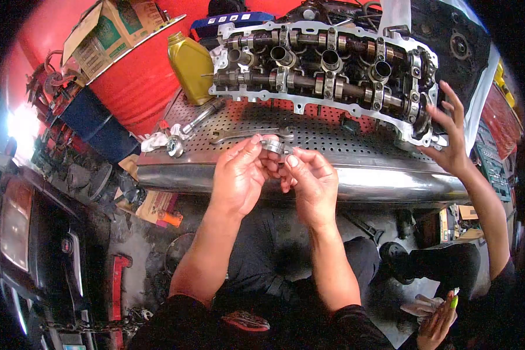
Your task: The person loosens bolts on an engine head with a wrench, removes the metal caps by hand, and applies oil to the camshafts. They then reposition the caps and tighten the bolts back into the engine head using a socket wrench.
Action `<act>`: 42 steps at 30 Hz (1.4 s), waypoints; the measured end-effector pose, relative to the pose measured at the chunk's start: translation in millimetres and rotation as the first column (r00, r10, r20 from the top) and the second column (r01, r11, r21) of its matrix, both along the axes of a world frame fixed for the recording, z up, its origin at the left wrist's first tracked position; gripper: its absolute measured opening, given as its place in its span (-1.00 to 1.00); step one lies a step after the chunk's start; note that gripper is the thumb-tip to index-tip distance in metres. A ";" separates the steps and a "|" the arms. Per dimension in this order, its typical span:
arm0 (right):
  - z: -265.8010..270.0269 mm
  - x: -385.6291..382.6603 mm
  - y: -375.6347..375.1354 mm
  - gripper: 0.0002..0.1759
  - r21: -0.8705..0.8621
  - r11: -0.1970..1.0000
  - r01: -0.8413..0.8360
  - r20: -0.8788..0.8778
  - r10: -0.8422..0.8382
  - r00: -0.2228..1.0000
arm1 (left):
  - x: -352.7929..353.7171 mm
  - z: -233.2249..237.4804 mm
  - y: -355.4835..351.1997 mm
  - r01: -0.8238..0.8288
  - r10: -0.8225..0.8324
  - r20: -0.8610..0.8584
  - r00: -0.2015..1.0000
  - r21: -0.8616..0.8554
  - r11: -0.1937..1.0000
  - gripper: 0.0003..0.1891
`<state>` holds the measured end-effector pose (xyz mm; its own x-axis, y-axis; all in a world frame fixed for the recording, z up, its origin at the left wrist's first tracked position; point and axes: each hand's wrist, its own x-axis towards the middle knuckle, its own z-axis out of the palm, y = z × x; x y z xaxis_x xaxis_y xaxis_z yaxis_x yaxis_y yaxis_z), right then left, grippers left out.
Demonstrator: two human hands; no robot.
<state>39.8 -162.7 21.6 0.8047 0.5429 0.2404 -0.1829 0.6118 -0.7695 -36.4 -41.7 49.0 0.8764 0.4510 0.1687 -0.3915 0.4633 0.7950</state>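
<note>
Between my two hands, over the front edge of the perforated metal bench point(186, 140), is a small curved metal piece point(272, 147) with a rounded middle. My left hand point(239, 175) pinches its left end with thumb and fingers. My right hand point(312, 184) grips the other end between thumb and forefinger. Just behind them lies a wrench point(248, 133). Further back, a cylinder head point(326, 70) with camshafts and bearing caps rests on the bench. A ratchet point(199, 118) lies to the left, near a round metal part point(175, 146).
A co-worker's hand point(451, 131) is at the cylinder head's right end; another hand point(438, 324) holds a cloth point(420, 308) at the lower right. A gold bottle point(189, 67) stands behind left, beside a red drum point(137, 87). A black car point(41, 245) is at the left.
</note>
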 end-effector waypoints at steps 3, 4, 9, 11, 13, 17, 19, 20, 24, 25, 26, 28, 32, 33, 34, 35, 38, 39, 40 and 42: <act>-0.3 0.5 0.3 -0.76 -0.003 1.000 -0.014 -0.011 0.014 1.000 | 0.4 -1.6 1.5 0.005 -0.005 0.001 1.000 -0.009 1.000 -0.67; 0.0 0.4 0.5 -0.76 -0.002 1.000 -0.016 -0.013 0.016 1.000 | 0.5 -2.4 2.4 0.008 -0.008 0.000 1.000 -0.011 1.000 -0.66; -2.4 2.4 1.7 -0.75 0.018 0.999 -0.040 -0.030 0.040 0.999 | 0.9 0.4 -0.2 -0.023 0.023 0.007 1.000 -0.026 0.999 -0.70; -2.1 3.4 1.6 -0.75 0.019 0.997 -0.069 -0.042 0.069 0.997 | 0.3 0.2 0.9 -0.035 0.035 0.006 0.999 -0.010 0.999 -0.70; 0.0 3.0 1.5 -0.75 0.004 0.997 -0.082 -0.055 0.082 0.995 | -0.4 0.0 2.9 -0.061 0.061 -0.014 0.998 0.034 0.998 -0.68; 1.3 1.7 2.7 -0.74 -0.025 0.996 -0.090 -0.064 0.089 0.994 | -1.6 1.6 2.2 -0.084 0.085 -0.021 0.996 0.043 0.996 -0.70; 0.3 2.0 3.6 -0.74 -0.013 0.995 -0.099 -0.070 0.097 0.993 | -1.5 -0.3 3.7 -0.083 0.083 -0.012 0.996 0.052 0.995 -0.70; 0.3 1.7 4.0 -0.74 -0.004 0.995 -0.101 -0.079 0.101 0.992 | -1.5 0.0 2.8 -0.100 0.101 -0.016 0.995 0.048 0.994 -0.70; -6.2 3.6 6.4 -0.69 0.037 0.993 -0.116 -0.103 0.120 0.987 | -2.6 1.4 -2.5 -0.148 0.148 0.000 0.989 0.074 0.986 -0.65; -6.4 3.5 6.0 -0.67 0.032 0.992 -0.122 -0.100 0.124 0.987 | -2.8 1.4 -3.2 -0.155 0.154 0.012 0.988 0.091 0.984 -0.64; -6.3 3.3 5.6 -0.65 0.026 0.991 -0.128 -0.096 0.129 0.987 | -2.7 1.1 -3.4 -0.168 0.167 0.015 0.986 0.105 0.980 -0.64; -5.6 3.0 5.2 -0.63 0.016 0.991 -0.134 -0.082 0.135 0.987 | -2.2 0.4 -3.6 -0.195 0.194 0.024 0.981 0.133 0.972 -0.64; -5.5 3.8 5.4 -0.59 0.012 0.989 -0.144 -0.050 0.145 0.988 | -1.1 1.3 -5.7 -0.240 0.235 0.051 0.971 0.180 0.954 -0.64; -6.0 3.7 5.7 -0.58 0.016 0.989 -0.149 -0.045 0.149 0.988 | -1.3 0.8 -5.8 -0.251 0.245 0.053 0.968 0.187 0.950 -0.64; -5.7 3.7 5.9 -0.59 0.019 0.988 -0.150 -0.046 0.151 0.987 | -1.3 0.7 -5.7 -0.261 0.255 0.056 0.965 0.193 0.946 -0.64; -5.4 3.4 6.2 -0.59 0.021 0.988 -0.151 -0.048 0.152 0.987 | -1.6 0.7 -6.0 -0.270 0.265 0.053 0.963 0.200 0.942 -0.64; -7.9 3.8 6.7 -0.65 0.029 0.987 -0.159 -0.035 0.160 0.986 | -3.0 2.7 -6.7 -0.282 0.281 0.038 0.959 0.215 0.935 -0.66; -8.9 4.2 6.6 -0.66 0.032 0.986 -0.163 -0.028 0.164 0.986 | -4.2 4.3 -6.5 -0.277 0.278 0.028 0.960 0.215 0.936 -0.68; -7.6 4.2 5.7 -0.69 0.034 0.983 -0.179 -0.038 0.180 0.983 | -5.2 5.3 -6.5 -0.273 0.276 0.018 0.961 0.216 0.938 -0.70; -3.6 4.6 3.8 -0.71 0.039 0.977 -0.210 -0.058 0.213 0.975 | -6.6 5.2 -7.0 -0.291 0.295 0.022 0.955 0.236 0.927 -0.76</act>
<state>44.4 -158.9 18.1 0.6863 0.6951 0.2142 -0.3575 0.5788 -0.7329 -43.0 -48.7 54.3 0.7142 0.6373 0.2894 -0.4695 0.1296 0.8733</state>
